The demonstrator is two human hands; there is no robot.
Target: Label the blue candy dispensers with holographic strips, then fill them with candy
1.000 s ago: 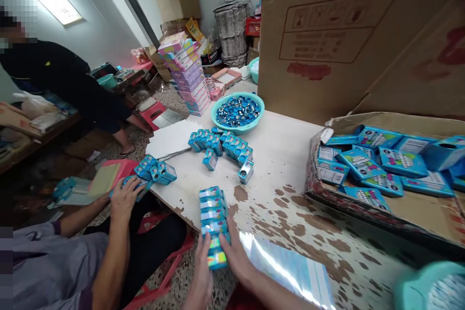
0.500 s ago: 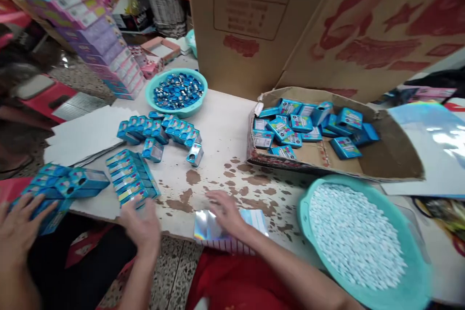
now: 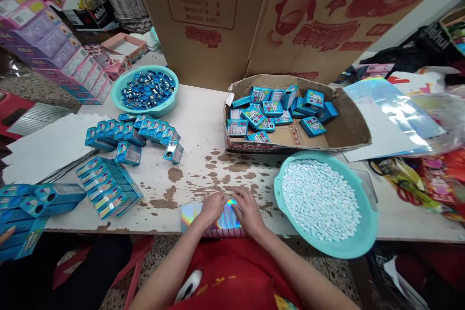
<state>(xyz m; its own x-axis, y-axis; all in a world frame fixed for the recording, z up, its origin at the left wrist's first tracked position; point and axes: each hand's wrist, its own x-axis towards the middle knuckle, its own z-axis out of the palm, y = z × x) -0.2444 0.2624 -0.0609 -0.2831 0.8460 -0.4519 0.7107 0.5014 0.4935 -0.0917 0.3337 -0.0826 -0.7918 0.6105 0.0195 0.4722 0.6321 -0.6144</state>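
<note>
Both my hands are at a shiny rainbow-silver sheet at the table's front edge, close to my red shirt. My left hand has its fingers bent down and closed on the sheet. Beside it, my right hand pinches the sheet, with fingertips near its upper edge. Below the sheet shows a row of narrow pinkish strips, partly covered by my wrists. What lies under my fingers is hidden. Left of my hands stands a tight row of blue small boxes.
Several more blue boxes stand behind that row. A teal bowl holds blue and silver caps. An open carton holds blue boxes. White pellets fill a teal basin at right. Another person's fingertip touches boxes far left.
My left hand has moved right from the row of blue boxes to the shiny sheet. My right hand has closed on the sheet. The view has turned right; the other person's hand has mostly left it.
</note>
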